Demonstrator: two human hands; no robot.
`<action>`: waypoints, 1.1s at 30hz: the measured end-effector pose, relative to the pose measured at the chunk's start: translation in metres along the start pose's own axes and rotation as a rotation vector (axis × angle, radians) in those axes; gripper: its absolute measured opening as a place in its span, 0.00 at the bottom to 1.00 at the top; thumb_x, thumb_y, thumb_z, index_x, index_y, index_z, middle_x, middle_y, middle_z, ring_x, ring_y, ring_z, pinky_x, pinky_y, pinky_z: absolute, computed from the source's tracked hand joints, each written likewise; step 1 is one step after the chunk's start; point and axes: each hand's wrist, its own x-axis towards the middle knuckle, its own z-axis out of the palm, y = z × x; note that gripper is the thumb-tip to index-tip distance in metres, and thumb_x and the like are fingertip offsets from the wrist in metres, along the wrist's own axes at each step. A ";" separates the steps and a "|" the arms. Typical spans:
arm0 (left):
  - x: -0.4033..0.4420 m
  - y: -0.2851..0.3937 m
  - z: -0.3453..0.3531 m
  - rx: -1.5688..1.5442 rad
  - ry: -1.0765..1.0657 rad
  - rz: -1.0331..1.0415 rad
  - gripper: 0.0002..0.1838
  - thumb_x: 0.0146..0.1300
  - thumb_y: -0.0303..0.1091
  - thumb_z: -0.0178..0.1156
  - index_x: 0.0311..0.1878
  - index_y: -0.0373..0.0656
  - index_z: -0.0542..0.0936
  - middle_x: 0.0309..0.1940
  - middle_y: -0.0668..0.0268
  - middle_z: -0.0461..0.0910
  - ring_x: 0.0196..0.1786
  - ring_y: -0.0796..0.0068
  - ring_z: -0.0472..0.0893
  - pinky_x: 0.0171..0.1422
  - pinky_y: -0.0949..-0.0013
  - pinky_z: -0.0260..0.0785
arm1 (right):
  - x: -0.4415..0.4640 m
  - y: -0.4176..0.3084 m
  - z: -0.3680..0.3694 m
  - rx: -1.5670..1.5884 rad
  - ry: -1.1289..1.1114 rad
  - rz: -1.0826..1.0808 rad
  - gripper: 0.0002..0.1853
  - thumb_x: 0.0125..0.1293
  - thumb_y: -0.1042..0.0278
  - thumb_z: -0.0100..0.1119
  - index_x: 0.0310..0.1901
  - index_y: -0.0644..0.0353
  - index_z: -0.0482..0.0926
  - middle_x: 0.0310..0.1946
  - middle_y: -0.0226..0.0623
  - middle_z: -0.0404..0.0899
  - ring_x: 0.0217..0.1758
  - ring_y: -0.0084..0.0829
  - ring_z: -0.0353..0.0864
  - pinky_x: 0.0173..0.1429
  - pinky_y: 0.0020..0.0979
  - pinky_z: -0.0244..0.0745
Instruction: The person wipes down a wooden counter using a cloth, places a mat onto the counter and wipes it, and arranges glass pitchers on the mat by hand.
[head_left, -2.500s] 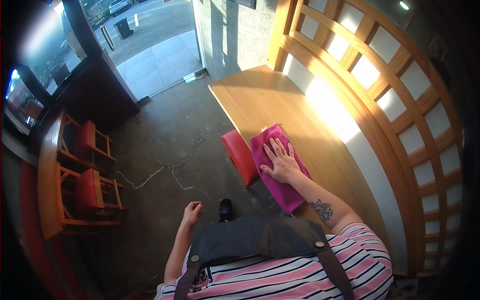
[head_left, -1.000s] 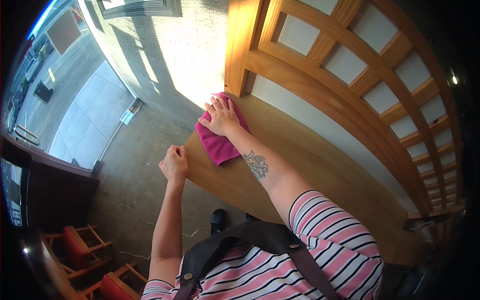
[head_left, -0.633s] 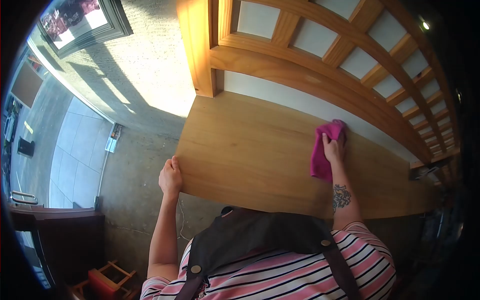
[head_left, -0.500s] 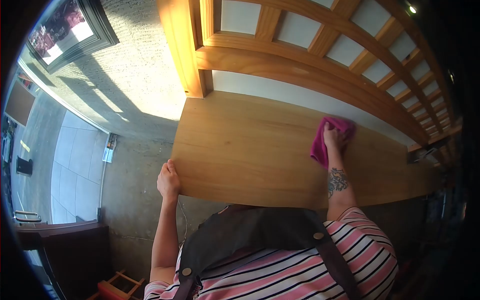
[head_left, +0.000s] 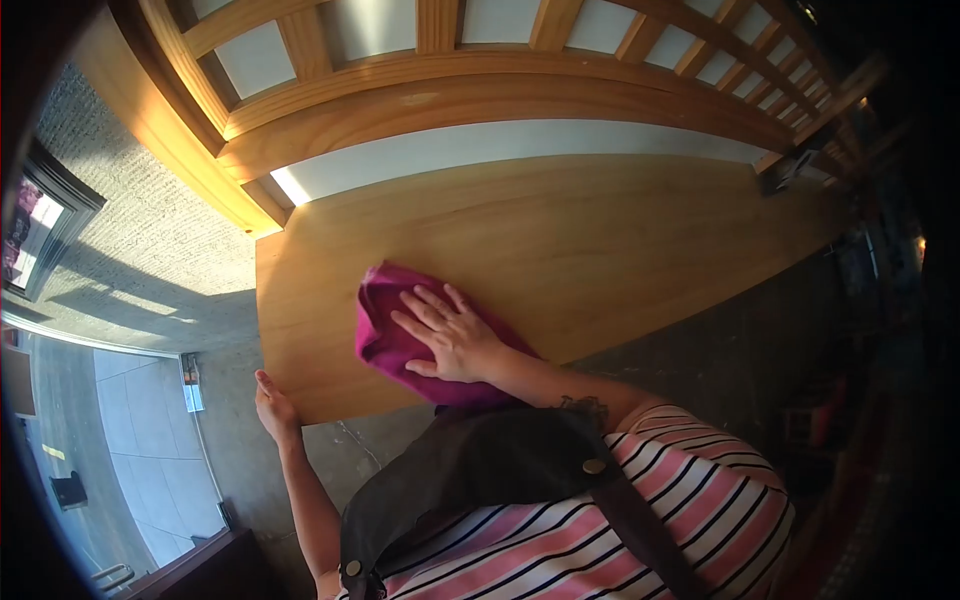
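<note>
A magenta cleaning cloth lies spread on the wooden tabletop, near its front edge. My right hand rests flat on the cloth, open, with its fingers spread and pointing up and to the left. At the near left corner of the tabletop, my left hand grips the edge. Its thumb points up along the side, and the rest of its fingers are partly hidden by the board.
A wooden lattice screen with white panels runs along the tabletop's back edge. On the left are a wooden post, a rough wall and a glass door with sunlit paving beyond. Concrete floor shows below the tabletop.
My right hand has come from the tabletop's far right to its near left with the cloth, its fingers now spread flat. My left hand stays at the corner; the view has turned right.
</note>
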 end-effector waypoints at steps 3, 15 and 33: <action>-0.009 0.016 0.002 0.041 -0.023 -0.036 0.36 0.69 0.62 0.33 0.46 0.38 0.79 0.38 0.54 0.81 0.41 0.52 0.79 0.46 0.57 0.68 | -0.084 0.112 -0.056 -0.364 -0.043 0.608 0.41 0.63 0.34 0.41 0.71 0.52 0.48 0.73 0.45 0.43 0.76 0.44 0.41 0.74 0.55 0.37; -0.002 0.010 0.004 0.219 0.047 -0.114 0.39 0.66 0.67 0.31 0.46 0.38 0.78 0.39 0.54 0.81 0.45 0.53 0.79 0.50 0.57 0.67 | 0.158 0.085 0.006 -0.181 0.017 0.851 0.48 0.64 0.31 0.31 0.68 0.74 0.47 0.70 0.58 0.45 0.74 0.55 0.40 0.73 0.56 0.28; -0.016 0.028 0.002 0.111 0.128 0.056 0.38 0.66 0.68 0.30 0.41 0.40 0.75 0.33 0.57 0.78 0.39 0.55 0.77 0.46 0.59 0.66 | -0.058 0.251 -0.066 -0.383 0.210 1.112 0.46 0.60 0.26 0.36 0.71 0.53 0.51 0.72 0.46 0.45 0.76 0.43 0.41 0.74 0.52 0.34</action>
